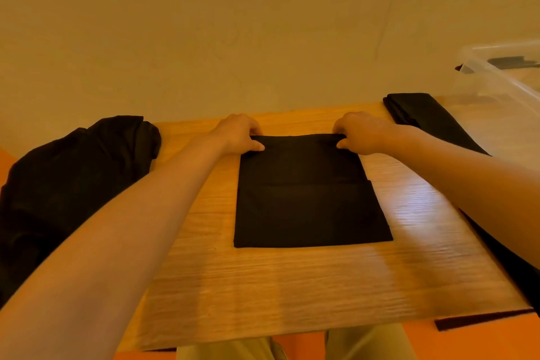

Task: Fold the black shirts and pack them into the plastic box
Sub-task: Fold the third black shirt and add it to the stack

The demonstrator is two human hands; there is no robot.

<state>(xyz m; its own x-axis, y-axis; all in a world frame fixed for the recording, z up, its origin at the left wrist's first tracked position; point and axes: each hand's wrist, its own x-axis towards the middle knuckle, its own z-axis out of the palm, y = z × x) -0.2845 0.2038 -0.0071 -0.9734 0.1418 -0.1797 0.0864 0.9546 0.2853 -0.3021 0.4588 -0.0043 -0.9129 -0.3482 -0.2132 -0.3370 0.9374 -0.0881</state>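
A folded black shirt (309,193) lies flat in the middle of the wooden table (292,286), a neat rectangle with a fold line running across its middle. Both hands are at its far edge, at 12 o'clock. The left hand (238,134) pinches the far left corner, thumb on top of the cloth and the other fingers curled over the edge; the right hand (361,133) pinches the far right corner in the same manner — thumb on the cloth, fingers curled behind the hem.

At 9 o'clock from the folded shirt a loose heap of black shirts (67,190) sits on the table's left side and spills over its edge. At 2 o'clock a second folded black shirt (420,114) lies near the table's far right corner, and a strip of dark cloth runs on from it along the right edge, partly hidden by the right forearm. Further out at 2 o'clock stands the clear plastic box (502,82), with a dark clasp showing on its far rim — what is inside cannot be made out.
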